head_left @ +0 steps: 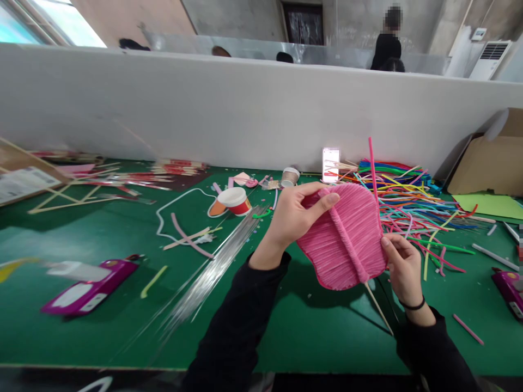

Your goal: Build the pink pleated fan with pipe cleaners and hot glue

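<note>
Left hand (293, 216) pinches the pink fan (352, 234) near its top, right hand (403, 265) its side edge.

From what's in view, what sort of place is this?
Probably a handicraft workshop: the green worktop carries a heap of multicoloured stems and a bundle of thin, shiny strands, while the left hand and right hand hold a pink fan-shaped piece.

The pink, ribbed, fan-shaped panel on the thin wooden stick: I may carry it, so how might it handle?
The panel is probably light, looking thin for its width. It seems fairly stiff, spanning left hand to right hand without visible sagging. The slim pink strip jutting past its edge may bend if knocked.
</note>
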`<action>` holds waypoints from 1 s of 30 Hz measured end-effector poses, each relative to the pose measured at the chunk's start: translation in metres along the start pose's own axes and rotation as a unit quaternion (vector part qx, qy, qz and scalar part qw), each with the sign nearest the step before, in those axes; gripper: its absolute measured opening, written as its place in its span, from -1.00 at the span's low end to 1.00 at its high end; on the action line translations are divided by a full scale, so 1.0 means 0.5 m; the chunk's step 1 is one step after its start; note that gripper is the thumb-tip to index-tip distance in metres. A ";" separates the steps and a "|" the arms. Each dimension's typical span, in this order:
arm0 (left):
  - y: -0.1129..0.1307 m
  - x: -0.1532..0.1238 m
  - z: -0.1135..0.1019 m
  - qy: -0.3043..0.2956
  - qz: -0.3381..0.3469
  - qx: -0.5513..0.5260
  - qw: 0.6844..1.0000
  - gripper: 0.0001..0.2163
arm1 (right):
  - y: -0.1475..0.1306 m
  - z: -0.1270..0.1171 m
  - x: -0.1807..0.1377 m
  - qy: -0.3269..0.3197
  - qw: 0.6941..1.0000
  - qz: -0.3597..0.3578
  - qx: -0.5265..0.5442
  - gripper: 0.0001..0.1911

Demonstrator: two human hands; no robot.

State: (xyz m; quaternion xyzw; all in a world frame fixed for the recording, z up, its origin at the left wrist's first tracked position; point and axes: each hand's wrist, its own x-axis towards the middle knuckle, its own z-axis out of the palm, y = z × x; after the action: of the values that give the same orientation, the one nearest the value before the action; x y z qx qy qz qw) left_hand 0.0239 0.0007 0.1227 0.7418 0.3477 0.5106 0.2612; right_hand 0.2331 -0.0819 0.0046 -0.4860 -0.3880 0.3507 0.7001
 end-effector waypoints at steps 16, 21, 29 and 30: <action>0.005 -0.003 0.010 0.011 0.021 0.010 1.000 -0.79 | -0.005 0.006 -0.002 -0.030 0.998 0.050 -0.008 -0.58; 0.003 -0.003 0.011 0.009 0.009 0.013 1.000 -0.79 | -0.007 0.006 -0.003 -0.031 0.998 0.047 -0.012 -0.55; -0.019 0.007 0.001 0.020 0.001 0.027 0.999 -0.78 | 0.010 0.000 -0.002 0.012 0.999 0.004 -0.042 -0.60; -0.021 0.007 0.001 0.020 -0.001 0.028 0.999 -0.77 | 0.011 -0.001 -0.002 0.015 0.999 -0.001 -0.046 -0.61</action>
State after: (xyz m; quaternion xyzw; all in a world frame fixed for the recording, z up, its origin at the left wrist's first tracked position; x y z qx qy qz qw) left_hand 0.0224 0.0101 0.1168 0.7382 0.3673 0.5154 0.2337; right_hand 0.2325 -0.0814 -0.0008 -0.5223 -0.3938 0.3247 0.6832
